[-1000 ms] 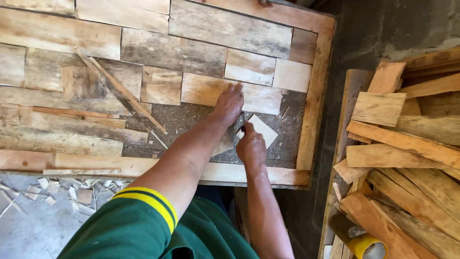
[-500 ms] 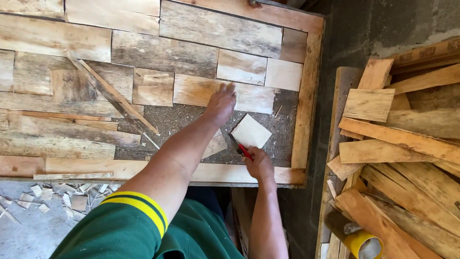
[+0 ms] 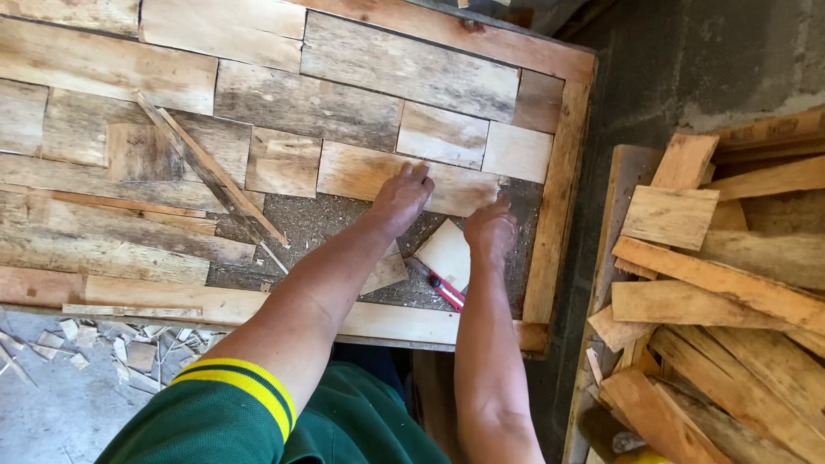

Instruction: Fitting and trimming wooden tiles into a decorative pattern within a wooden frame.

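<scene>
Hands: left hand (image 3: 401,196) lies flat, fingers spread wide, pressing on a pale wood piece (image 3: 397,176) in the lower row of the panel; right hand (image 3: 490,230) lies beside it, fingers curled down at the piece's right end, holding nothing that I can see.
Wood piece: sits in the mosaic of planks inside the framed panel (image 3: 559,172), its top edge touching the row above, its lower edge bordering the bare, gritty backing (image 3: 335,219).
Loose offcut: a small light square (image 3: 444,252) rests on the backing just under the right hand, tilted, not yet fitted anywhere.
Cutter: a red utility knife (image 3: 443,290) lies on the backing between the two forearms, close to the right wrist; whether its blade is out I cannot tell.
Risk, knife: a wrist or forearm drawn back over the cutter could be nicked, or sweep it off the panel's front edge.
Risk, fit: uneven pressure from the two hands could skew the piece, opening a gap against its neighbours, or tip one end up if grit sits beneath it.
Risk, splinters: rough, weathered plank faces under bare palms make splinters likely if a hand slides.
Loose sticks: thin strips (image 3: 210,172) lie diagonally across the fitted planks, well left of the hands; a reach that way could knock them.
Surroundings: scrap planks (image 3: 705,283) are piled to the right, chips (image 3: 103,344) litter the floor below the panel.
</scene>
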